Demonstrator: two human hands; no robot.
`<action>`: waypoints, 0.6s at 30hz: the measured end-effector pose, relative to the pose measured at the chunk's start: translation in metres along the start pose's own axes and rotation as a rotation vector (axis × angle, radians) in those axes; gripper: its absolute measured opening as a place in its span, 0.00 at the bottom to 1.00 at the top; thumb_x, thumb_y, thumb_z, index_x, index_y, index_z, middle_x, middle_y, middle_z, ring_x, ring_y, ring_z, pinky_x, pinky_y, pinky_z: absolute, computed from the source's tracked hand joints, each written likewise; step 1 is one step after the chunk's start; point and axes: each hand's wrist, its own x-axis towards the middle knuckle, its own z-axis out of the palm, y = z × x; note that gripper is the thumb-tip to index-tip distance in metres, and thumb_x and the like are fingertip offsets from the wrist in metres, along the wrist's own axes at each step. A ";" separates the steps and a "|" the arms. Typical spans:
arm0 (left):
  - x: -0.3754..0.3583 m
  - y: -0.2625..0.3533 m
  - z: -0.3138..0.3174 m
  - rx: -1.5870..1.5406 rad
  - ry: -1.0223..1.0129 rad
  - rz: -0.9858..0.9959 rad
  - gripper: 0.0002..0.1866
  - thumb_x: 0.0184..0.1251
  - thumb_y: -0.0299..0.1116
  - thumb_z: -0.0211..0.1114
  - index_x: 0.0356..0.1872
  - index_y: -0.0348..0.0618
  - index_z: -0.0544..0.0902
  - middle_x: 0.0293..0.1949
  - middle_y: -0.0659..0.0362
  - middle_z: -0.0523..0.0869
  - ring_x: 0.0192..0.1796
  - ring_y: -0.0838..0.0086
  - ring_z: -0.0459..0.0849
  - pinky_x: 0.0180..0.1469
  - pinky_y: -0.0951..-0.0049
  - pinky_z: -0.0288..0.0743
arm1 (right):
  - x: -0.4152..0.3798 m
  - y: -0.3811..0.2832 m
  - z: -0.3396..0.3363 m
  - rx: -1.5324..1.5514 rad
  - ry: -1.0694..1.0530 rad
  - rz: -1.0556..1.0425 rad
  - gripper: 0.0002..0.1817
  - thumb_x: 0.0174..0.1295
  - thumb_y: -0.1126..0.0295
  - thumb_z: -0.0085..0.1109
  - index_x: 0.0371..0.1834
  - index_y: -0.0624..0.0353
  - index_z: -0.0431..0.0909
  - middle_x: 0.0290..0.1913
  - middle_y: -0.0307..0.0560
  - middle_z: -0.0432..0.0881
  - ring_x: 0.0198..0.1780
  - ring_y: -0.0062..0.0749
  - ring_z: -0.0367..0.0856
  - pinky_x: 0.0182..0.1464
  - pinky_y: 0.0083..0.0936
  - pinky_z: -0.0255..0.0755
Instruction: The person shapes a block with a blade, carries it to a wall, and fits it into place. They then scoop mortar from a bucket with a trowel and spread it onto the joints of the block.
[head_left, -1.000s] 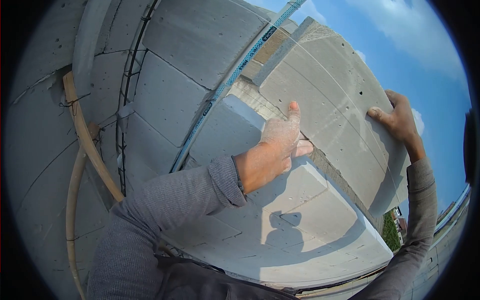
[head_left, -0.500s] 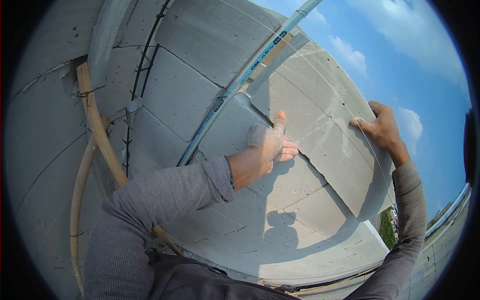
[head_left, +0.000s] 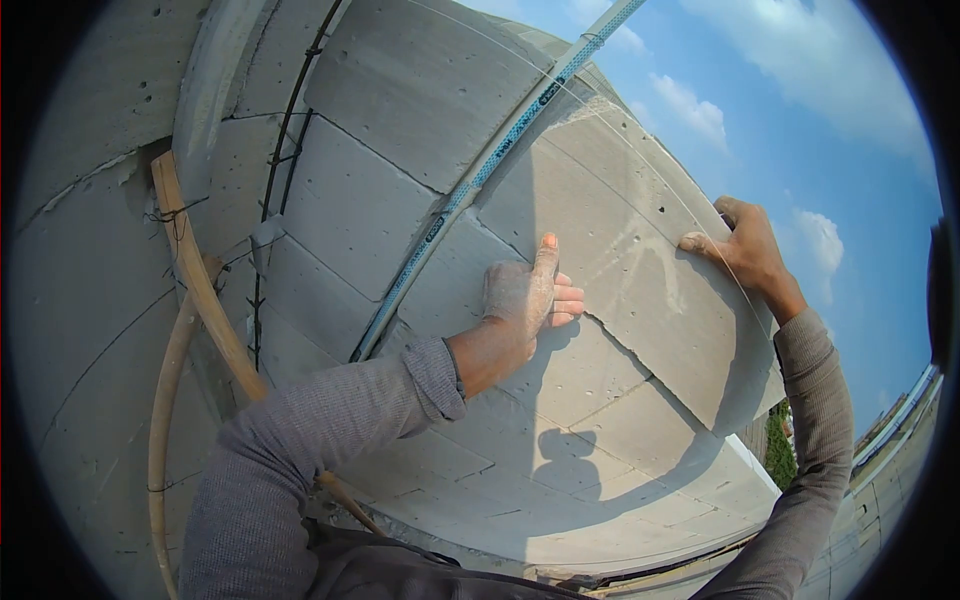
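A large grey aerated concrete block [head_left: 620,240] sits on the top course of the wall, its left end close against the blue-and-white patterned strip. My right hand [head_left: 745,255] grips its upper far edge, thumb on the near face and fingers behind. With fingers stretched out and thumb up, my left hand [head_left: 528,297] lies at the block's lower edge, over the joint with the course below. White dust covers the back of this hand. A thin string line [head_left: 655,165] runs across the block's face.
Left of the block, the patterned strip [head_left: 470,185] slants up the wall beside laid grey blocks [head_left: 365,200]. Further left are dark rebar [head_left: 278,160], a wooden batten [head_left: 200,270] and a bamboo pole [head_left: 165,420]. Open sky [head_left: 780,100] shows beyond the wall's top.
The block has shifted left, narrowing the gap at the patterned strip and the step along its lower edge. Both my hands have moved slightly left with it.
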 end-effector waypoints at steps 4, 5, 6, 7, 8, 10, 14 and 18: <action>0.002 -0.010 0.000 -0.036 0.012 0.088 0.40 0.80 0.64 0.53 0.55 0.23 0.80 0.46 0.38 0.90 0.45 0.62 0.94 0.43 0.74 0.91 | 0.004 -0.003 0.000 -0.005 -0.032 0.020 0.46 0.44 0.30 0.80 0.34 0.74 0.88 0.22 0.55 0.84 0.22 0.41 0.85 0.28 0.34 0.80; 0.003 -0.013 -0.001 -0.045 0.011 0.105 0.41 0.79 0.65 0.55 0.54 0.24 0.81 0.46 0.38 0.90 0.44 0.62 0.94 0.42 0.75 0.91 | 0.005 -0.002 0.002 0.000 -0.028 0.033 0.46 0.44 0.30 0.80 0.34 0.74 0.88 0.22 0.55 0.84 0.22 0.41 0.85 0.28 0.34 0.80; 0.002 -0.014 -0.002 -0.035 0.006 0.104 0.41 0.79 0.65 0.55 0.54 0.24 0.81 0.46 0.38 0.90 0.44 0.62 0.94 0.42 0.75 0.91 | 0.007 -0.002 0.004 0.010 -0.011 0.032 0.46 0.43 0.30 0.81 0.34 0.74 0.88 0.22 0.55 0.84 0.22 0.41 0.85 0.28 0.35 0.80; 0.001 -0.014 -0.003 -0.023 0.012 0.122 0.39 0.80 0.64 0.55 0.53 0.24 0.81 0.43 0.40 0.90 0.42 0.64 0.94 0.40 0.76 0.90 | 0.008 -0.002 0.006 0.019 0.005 0.029 0.47 0.42 0.29 0.81 0.34 0.74 0.88 0.22 0.55 0.84 0.22 0.41 0.85 0.28 0.35 0.81; 0.000 -0.014 -0.004 -0.011 0.019 0.140 0.38 0.81 0.62 0.55 0.51 0.25 0.81 0.41 0.42 0.91 0.41 0.67 0.94 0.37 0.76 0.90 | 0.007 -0.002 0.007 0.022 0.011 0.033 0.47 0.42 0.29 0.81 0.34 0.74 0.88 0.22 0.55 0.84 0.22 0.41 0.85 0.28 0.35 0.81; 0.001 -0.011 -0.014 0.004 0.032 0.204 0.34 0.82 0.59 0.55 0.49 0.26 0.82 0.39 0.45 0.91 0.39 0.69 0.93 0.36 0.77 0.89 | 0.007 -0.001 0.007 0.025 0.017 0.015 0.47 0.41 0.29 0.81 0.35 0.74 0.88 0.22 0.56 0.85 0.23 0.42 0.86 0.29 0.36 0.81; -0.006 0.025 -0.037 0.045 0.161 0.748 0.23 0.84 0.47 0.58 0.48 0.31 0.82 0.33 0.53 0.90 0.37 0.75 0.91 0.40 0.76 0.88 | 0.006 0.000 0.007 0.066 0.047 -0.012 0.46 0.42 0.31 0.81 0.36 0.73 0.89 0.22 0.57 0.85 0.23 0.43 0.86 0.29 0.35 0.82; 0.010 0.147 -0.057 0.353 0.279 1.624 0.15 0.83 0.40 0.60 0.43 0.37 0.85 0.34 0.54 0.91 0.40 0.78 0.90 0.46 0.75 0.86 | 0.003 0.006 0.004 0.004 0.051 -0.087 0.38 0.53 0.36 0.77 0.35 0.71 0.89 0.22 0.56 0.84 0.22 0.41 0.84 0.29 0.36 0.79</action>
